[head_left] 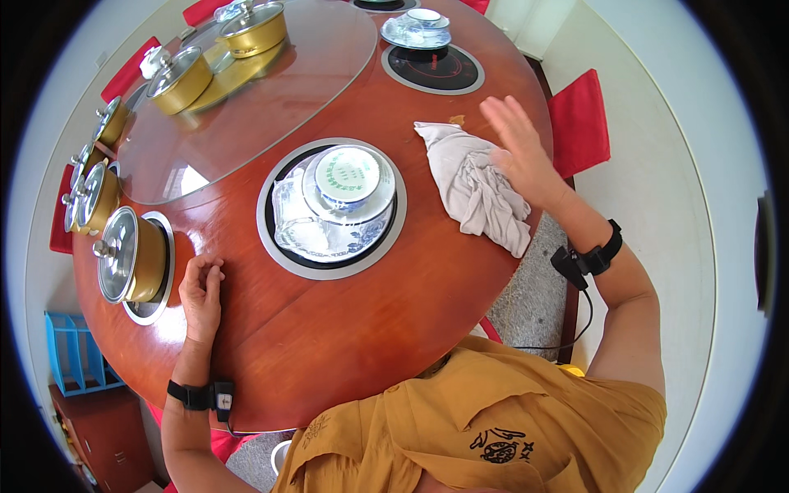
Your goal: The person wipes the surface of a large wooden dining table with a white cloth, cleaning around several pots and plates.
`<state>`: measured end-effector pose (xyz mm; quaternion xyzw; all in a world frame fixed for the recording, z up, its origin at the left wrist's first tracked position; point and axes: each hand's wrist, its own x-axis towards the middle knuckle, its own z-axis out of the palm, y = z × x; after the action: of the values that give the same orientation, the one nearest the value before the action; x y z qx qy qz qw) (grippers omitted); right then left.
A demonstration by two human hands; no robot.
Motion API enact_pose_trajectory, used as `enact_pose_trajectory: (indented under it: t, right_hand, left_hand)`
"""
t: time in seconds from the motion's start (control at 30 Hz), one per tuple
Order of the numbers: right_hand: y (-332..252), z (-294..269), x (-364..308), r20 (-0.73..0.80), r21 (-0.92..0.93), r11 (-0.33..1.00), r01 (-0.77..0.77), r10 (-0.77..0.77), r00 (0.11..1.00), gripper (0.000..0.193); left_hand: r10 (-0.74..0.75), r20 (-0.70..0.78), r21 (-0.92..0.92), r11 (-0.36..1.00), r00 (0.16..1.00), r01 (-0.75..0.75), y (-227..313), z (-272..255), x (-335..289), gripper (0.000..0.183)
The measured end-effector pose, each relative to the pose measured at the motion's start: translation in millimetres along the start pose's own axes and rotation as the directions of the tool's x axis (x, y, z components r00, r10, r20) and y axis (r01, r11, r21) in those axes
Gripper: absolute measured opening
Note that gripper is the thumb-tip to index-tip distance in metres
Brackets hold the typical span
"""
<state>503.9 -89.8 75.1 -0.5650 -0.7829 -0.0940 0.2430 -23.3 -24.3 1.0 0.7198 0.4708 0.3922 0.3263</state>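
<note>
My right hand is open, its fingers stretched out, over the edge of a crumpled pale grey cloth at the right side of the round table. Whether the palm presses on the cloth is hard to tell. My left hand rests on the tabletop with its fingers loosely curled and nothing visible in them. Just left of it stands a gold pot with a glass lid. Between my hands, a stack of blue-and-white plates in clear wrap, topped by an upturned bowl, sits on a round black cooktop.
A glass turntable fills the table's middle, bearing gold lidded pots. More pots line the left edge. Another wrapped dish stack stands by a black cooktop at the far right. Red chairs surround the table.
</note>
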Motion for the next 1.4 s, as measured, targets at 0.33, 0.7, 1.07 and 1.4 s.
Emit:
enact_pose_trajectory:
  t: [0.33,0.7,1.07,1.4]
  right_hand:
    - [21.5,84.4,35.0,0.301,-0.107,0.974,0.198,-0.158,0.94,0.055]
    - [77.9,157.7,149.7,0.282,-0.098,0.985,0.143,-0.111,0.953,0.062]
    - [64.0,182.0,180.3,0.166,-0.092,0.987,0.133,-0.116,0.979,0.05]
    - [9.3,147.5,139.2,0.192,0.251,0.907,0.338,-0.389,0.901,0.041]
  left_hand:
    - [-0.023,-0.013,0.024,0.999,1.0,0.023,6.7,3.1,0.5,0.015]
    - [-0.004,-0.039,0.071,0.997,0.999,0.007,9.2,5.6,3.6,0.016]
    - [-0.02,-0.05,0.102,0.994,0.999,0.025,11.8,7.7,7.0,0.015]
    - [-0.017,-0.032,0.104,0.994,0.999,0.02,11.8,5.7,6.8,0.013]
